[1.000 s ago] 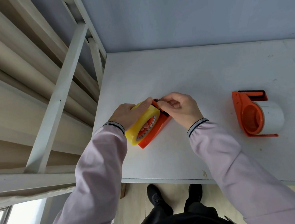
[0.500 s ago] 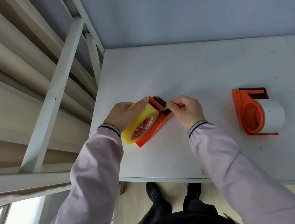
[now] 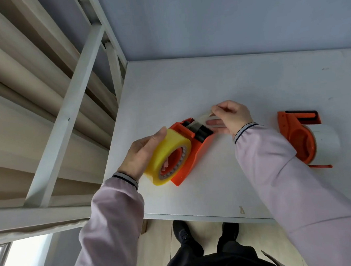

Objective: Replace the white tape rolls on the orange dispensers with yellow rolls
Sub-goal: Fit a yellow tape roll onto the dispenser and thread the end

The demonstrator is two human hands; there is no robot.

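Note:
An orange dispenser lies on the white table with a yellow tape roll mounted on it. My left hand grips the yellow roll from the left side. My right hand pinches the free end of the tape, a thin clear strip stretched from the dispenser's black cutter end up to my fingertips. A second orange dispenser lies at the right, apart from both hands, with a white tape roll on it.
A white metal bed frame with beige slats rises along the table's left side. A blue-grey wall closes the far edge. The table's front edge is near my body, with my shoes on the wooden floor below.
My right hand moved up and to the right, away from the cutter, drawing the tape end out with it. My left hand kept its hold on the yellow roll.

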